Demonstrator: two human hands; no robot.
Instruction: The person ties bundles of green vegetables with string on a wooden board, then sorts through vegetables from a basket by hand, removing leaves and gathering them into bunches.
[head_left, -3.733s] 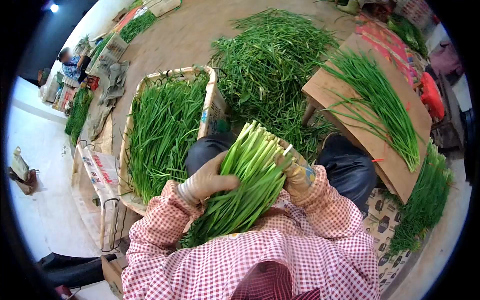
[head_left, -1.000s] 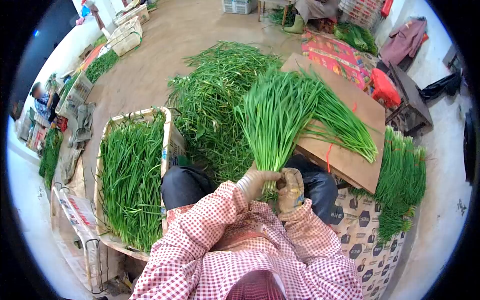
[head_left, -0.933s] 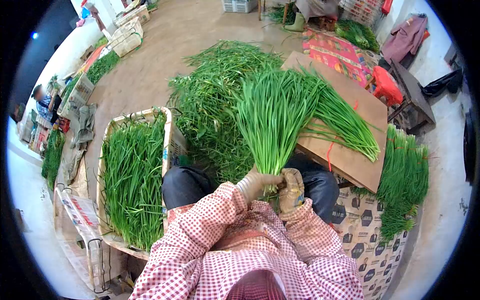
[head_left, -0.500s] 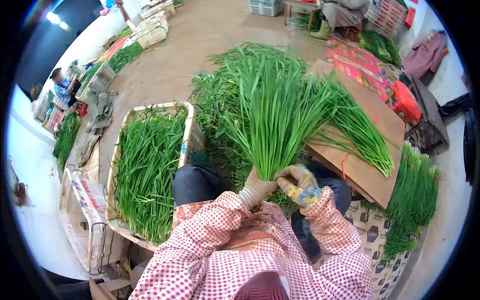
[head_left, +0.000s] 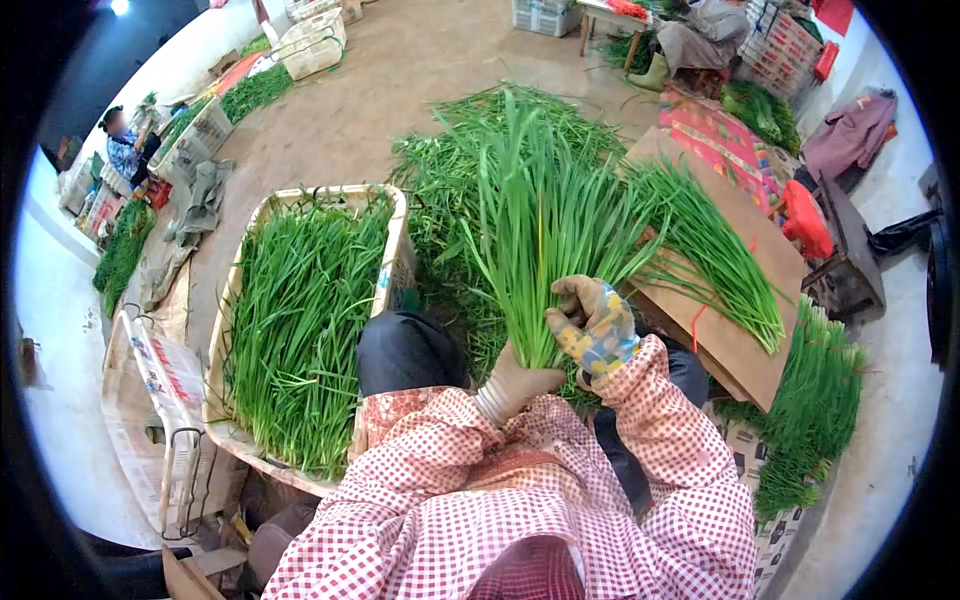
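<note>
My left hand (head_left: pixel 517 384), in a dirty beige glove, is wrapped round the base of a bunch of long green leafy stalks (head_left: pixel 535 240). The bunch stands upright in front of me, its leaves fanning out at the top. My right hand (head_left: pixel 594 325), in a glove with a blue and yellow pattern, is at the right side of the bunch, fingers curled against the lower leaves; whatever they pinch is too small to make out. More stalks (head_left: pixel 720 260) lie on a wooden board (head_left: pixel 670 305) to the right, near a red tie.
A crate of greens (head_left: pixel 300 340) stands at my left, beside an upended white crate (head_left: pixel 160 400). Behind the held bunch spreads a loose heap of greens (head_left: pixel 440 150). Tied bunches (head_left: pixel 815 400) stand at the right. A person (head_left: pixel 125 145) sits at the far left.
The bunch was lying across my lap with pale ends up; now its leaves point up. My right hand has moved from the base up along the bunch's right side.
</note>
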